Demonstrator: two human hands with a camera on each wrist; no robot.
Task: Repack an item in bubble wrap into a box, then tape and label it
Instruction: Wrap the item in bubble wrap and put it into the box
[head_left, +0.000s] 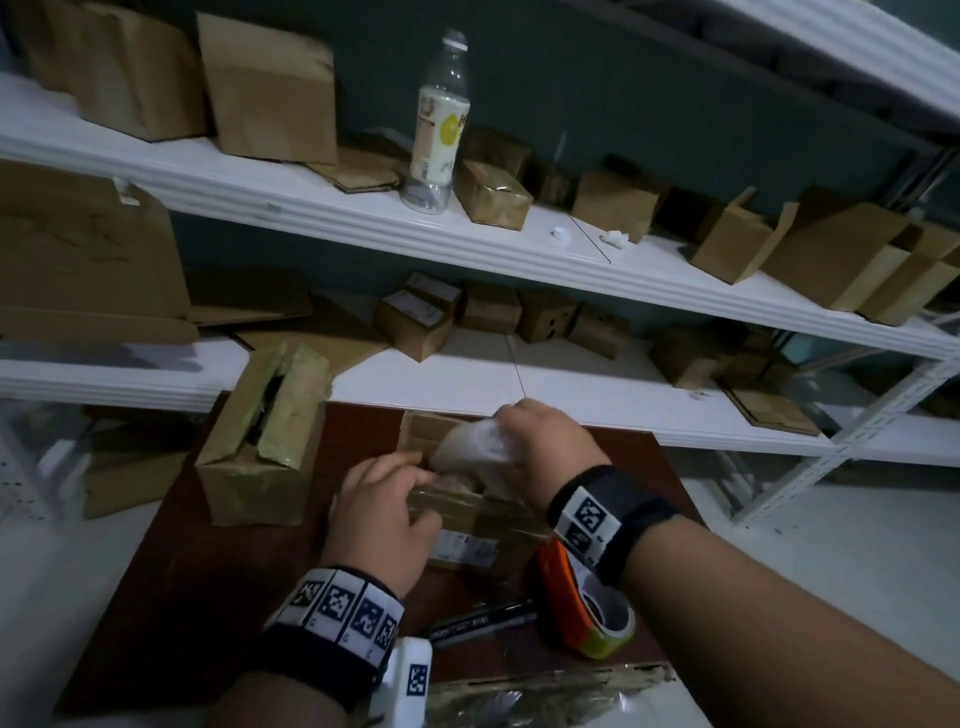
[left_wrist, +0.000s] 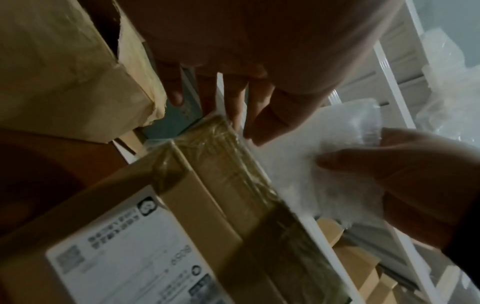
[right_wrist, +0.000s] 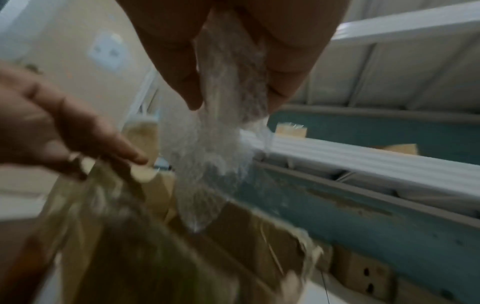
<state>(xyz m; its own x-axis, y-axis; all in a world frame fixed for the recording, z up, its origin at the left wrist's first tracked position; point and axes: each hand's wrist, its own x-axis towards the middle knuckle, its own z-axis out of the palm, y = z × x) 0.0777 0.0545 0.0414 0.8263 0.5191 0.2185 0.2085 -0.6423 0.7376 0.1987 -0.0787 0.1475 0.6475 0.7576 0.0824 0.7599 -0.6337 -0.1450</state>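
White shelving (head_left: 519, 244) crowded with small cardboard cartons stood behind a dark brown table (head_left: 208, 571), where the work went on. One open box (head_left: 467, 514), taped and carrying one printed label (left_wrist: 124, 246), sat at the table's middle. The right hand (head_left: 550, 441) pinched the bubble-wrapped item (head_left: 472, 447) between thumb and fingers, holding it over the box's opening with its lower end dipping inside. The left hand (head_left: 379, 514) lay on the near flap, fingers fairly straight, pressing it aside rather than gripping anything.

To do this step well, the left hand would best keep the flap pinned wide while the right feeds the bundle in lengthwise, so the wrap does not snag on torn tape at the rim; it looked soft and likely to bunch.

Counted on the table: two boxes, the second (head_left: 260, 441) torn open at the left, one orange tape dispenser (head_left: 587, 603) and one black marker (head_left: 483, 621) nearer the person.
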